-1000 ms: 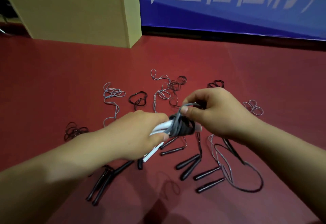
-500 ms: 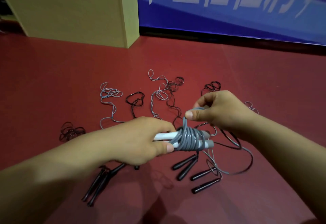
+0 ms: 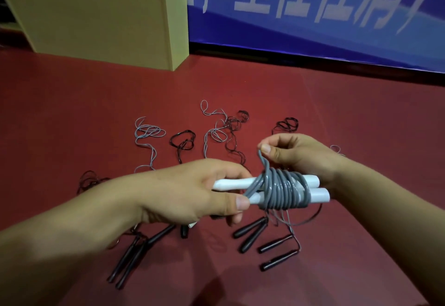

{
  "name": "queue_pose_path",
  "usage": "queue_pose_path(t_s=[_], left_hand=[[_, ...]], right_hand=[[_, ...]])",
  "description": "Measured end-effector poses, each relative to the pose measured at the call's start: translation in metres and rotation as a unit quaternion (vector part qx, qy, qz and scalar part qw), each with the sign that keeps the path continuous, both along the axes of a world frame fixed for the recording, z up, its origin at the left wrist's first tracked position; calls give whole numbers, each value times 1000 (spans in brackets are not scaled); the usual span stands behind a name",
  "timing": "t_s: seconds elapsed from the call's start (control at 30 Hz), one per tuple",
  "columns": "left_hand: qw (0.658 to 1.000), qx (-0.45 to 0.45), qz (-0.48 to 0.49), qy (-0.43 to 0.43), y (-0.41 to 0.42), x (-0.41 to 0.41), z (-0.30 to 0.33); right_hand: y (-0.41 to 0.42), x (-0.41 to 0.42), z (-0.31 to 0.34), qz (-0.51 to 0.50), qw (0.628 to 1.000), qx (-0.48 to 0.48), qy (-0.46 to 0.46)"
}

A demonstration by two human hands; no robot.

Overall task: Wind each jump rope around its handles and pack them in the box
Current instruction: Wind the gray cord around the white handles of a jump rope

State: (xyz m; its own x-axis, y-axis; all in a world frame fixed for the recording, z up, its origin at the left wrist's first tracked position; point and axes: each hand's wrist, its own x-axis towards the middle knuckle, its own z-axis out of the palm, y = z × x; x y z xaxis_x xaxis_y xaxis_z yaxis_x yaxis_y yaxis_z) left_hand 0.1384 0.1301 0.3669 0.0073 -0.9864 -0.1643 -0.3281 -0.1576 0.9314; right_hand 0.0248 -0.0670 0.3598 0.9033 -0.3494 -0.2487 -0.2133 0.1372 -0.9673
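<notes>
Between both hands' grip (image 3: 240, 180), wound grey rope (image 3: 280, 190) on white handles (image 3: 390, 195).

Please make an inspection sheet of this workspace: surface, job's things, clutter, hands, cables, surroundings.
Surface: red floor, ropes spread on it.
Job's things: white handles side by side, grey rope coiled around them; black-handled ropes lie unwound; cardboard box stands behind.
Clutter: nothing seen.
Hands: left hand grips the white handles; right hand pinches the grey rope's free end above the coil.
Cables: nothing seen apart from the ropes.
Surroundings: blue banner with white characters along the back.
</notes>
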Motion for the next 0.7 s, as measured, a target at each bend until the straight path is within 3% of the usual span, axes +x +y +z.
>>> queue_pose_path(t_s=[0.17, 0.23, 0.47, 0.53, 0.7], left_hand=[[998, -30, 5, 46, 3, 3, -3], [995, -46, 20, 82, 5, 5, -1], [963, -65, 142, 221, 2, -1, -1], [952, -70, 209, 214, 0, 1, -3], [945, -63, 304, 98, -4, 6, -12]], right_hand=[[1, 0, 0, 48, 996, 70, 9], [3, -2, -4, 95, 995, 38, 6], [22, 4, -10, 76, 994, -65, 33], [27, 7, -8, 88, 992, -83, 41], [35, 10, -6, 84, 988, -116, 54]])
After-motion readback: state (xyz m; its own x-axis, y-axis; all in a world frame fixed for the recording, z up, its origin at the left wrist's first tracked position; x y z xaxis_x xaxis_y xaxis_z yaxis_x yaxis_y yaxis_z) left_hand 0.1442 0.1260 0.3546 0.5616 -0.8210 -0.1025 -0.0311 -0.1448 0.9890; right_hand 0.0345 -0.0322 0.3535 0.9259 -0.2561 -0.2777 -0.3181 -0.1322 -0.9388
